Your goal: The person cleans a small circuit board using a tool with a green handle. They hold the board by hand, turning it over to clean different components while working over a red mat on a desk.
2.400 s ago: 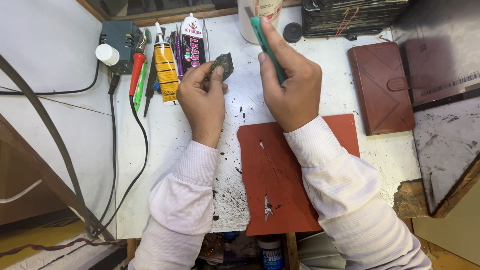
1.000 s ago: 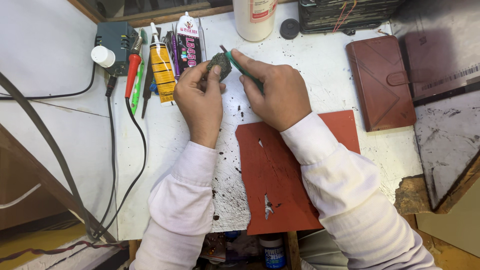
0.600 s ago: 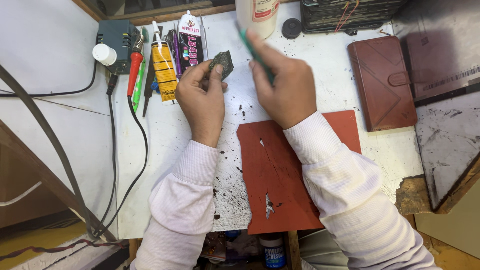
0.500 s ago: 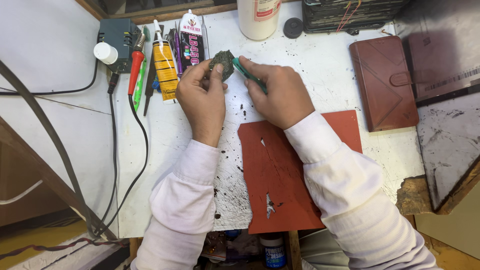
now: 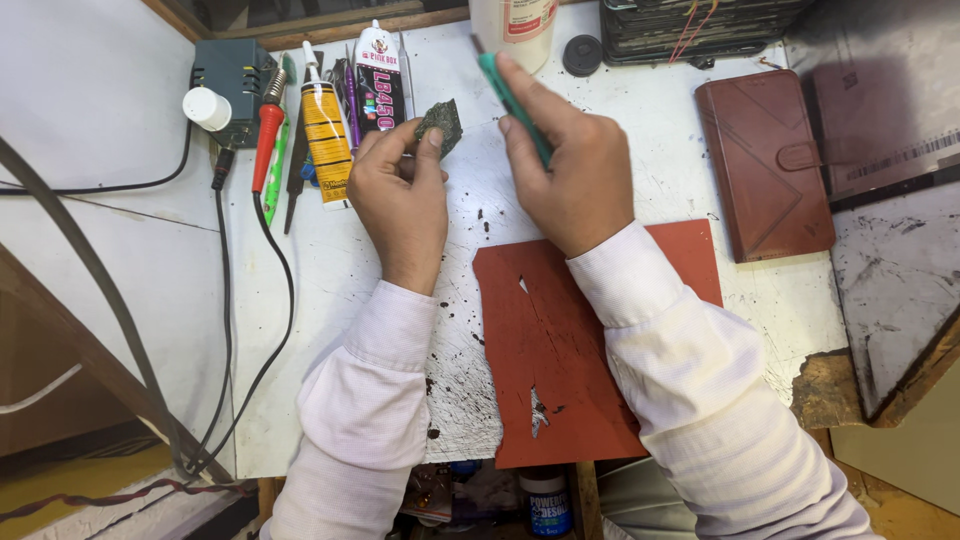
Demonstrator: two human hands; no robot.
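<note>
My left hand [image 5: 400,195] pinches the small dark green gritty scrap [image 5: 440,122] over the far bench; my right hand [image 5: 570,170] grips the green-handled tool [image 5: 512,92]. I'd steady both wrists, stroking lightly.

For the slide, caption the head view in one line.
Over a white bench, the left hand pinches a small dark chip while the right hand holds a green tool.
</note>
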